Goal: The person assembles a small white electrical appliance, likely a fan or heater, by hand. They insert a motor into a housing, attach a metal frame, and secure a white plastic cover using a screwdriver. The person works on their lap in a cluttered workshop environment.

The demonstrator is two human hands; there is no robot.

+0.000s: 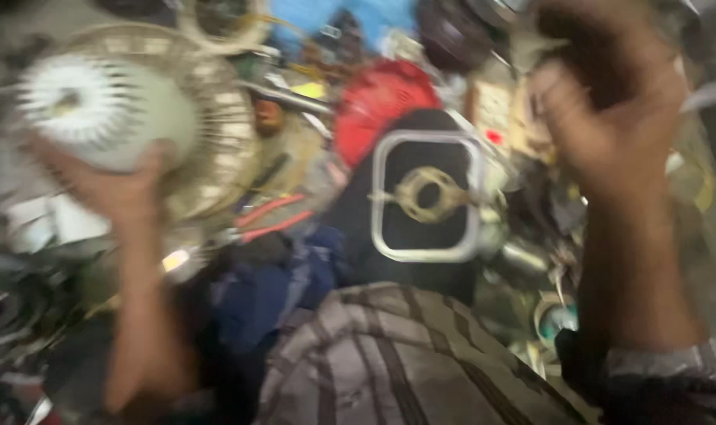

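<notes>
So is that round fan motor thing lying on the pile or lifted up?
Lifted. The left hand grips the pale round motor part from below, holding it above the clutter. The picture is too blurred to show more.

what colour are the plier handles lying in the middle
Red or orange-red plier handles, seen in the blurred head view.

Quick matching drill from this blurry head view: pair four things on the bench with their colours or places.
Things:
1. fan motor
2. domed cover
3. pliers handles
4. square frame

Descriptions:
A. white outline on black, centre
B. pale, gripped by the left hand
C. red, top centre
D. orange-red, beside the left forearm

Pairs: 1-B, 2-C, 3-D, 4-A
</notes>
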